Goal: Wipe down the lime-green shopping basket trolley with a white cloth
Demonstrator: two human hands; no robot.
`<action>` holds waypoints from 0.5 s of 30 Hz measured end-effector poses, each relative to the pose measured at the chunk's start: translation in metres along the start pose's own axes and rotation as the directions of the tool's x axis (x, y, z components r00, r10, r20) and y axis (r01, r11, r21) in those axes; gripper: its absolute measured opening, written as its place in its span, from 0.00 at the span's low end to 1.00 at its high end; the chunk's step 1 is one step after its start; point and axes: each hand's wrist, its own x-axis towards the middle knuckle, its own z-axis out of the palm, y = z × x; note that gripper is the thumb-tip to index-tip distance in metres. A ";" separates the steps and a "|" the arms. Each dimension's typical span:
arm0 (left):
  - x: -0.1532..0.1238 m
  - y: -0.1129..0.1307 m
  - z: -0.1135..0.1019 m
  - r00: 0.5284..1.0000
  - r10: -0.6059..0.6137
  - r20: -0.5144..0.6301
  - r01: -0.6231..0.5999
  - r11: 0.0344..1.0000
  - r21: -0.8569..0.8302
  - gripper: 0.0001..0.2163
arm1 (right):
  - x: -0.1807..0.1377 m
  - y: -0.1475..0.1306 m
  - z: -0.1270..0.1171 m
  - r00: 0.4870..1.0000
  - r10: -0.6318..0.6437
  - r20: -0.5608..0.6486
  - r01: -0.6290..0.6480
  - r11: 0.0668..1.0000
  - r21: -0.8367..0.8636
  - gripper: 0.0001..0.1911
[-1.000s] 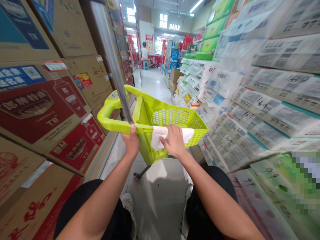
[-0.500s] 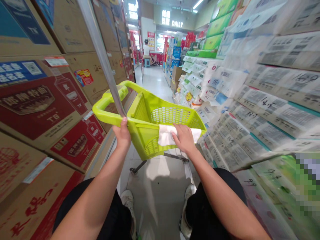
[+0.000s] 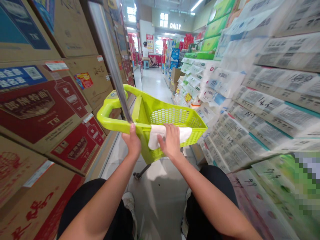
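A lime-green shopping basket cart (image 3: 142,110) with perforated walls stands in front of me on a wheeled frame. My left hand (image 3: 132,142) is closed on its near side, the thumb up by the foot of a slanting metal pole (image 3: 113,63). Over the near rim lies a white cloth (image 3: 185,134). My right hand (image 3: 171,141) presses this cloth against the outer wall, its fingers reaching up to the rim. Nothing shows inside the visible part of the basket.
Stacked cardboard cartons (image 3: 30,103) rise close on my left. Packs of paper goods (image 3: 260,100) are piled along the right. A tiled aisle (image 3: 153,78) runs ahead to a person (image 3: 145,51) by a blue stool (image 3: 145,64). My knees flank the cart.
My right hand has slid left along the rim with the cloth. The cart's handle end has shifted a little right and down in view, my left hand still on it.
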 end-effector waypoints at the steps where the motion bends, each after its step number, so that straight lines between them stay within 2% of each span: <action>1: -0.004 0.001 0.000 1.000 -0.011 0.028 0.012 1.000 -0.006 0.21 | 0.001 -0.018 0.003 1.000 -0.031 0.002 0.031 0.999 0.044 0.34; 3: -0.008 0.001 -0.001 0.998 -0.011 0.069 0.011 1.000 -0.011 0.20 | 0.003 -0.041 0.004 0.999 -0.051 0.008 0.051 0.995 0.085 0.35; 6: -0.003 -0.001 -0.007 0.996 0.029 0.088 -0.031 0.999 0.024 0.20 | 0.006 -0.038 -0.001 0.986 -0.155 0.058 0.149 0.984 0.094 0.34; 9: 0.011 -0.006 -0.013 0.994 0.071 0.077 -0.075 0.996 0.050 0.21 | 0.006 -0.004 -0.009 0.973 -0.198 0.119 0.195 0.980 0.037 0.32; 13: 0.033 -0.011 -0.017 0.994 0.103 0.037 -0.105 0.993 0.051 0.24 | -0.002 0.051 -0.023 0.984 -0.099 0.149 0.123 0.979 -0.164 0.27; 15: 0.043 -0.013 -0.018 0.994 0.094 0.052 -0.097 0.994 0.053 0.25 | -0.007 0.077 -0.033 0.988 -0.046 0.145 0.084 0.960 -0.267 0.25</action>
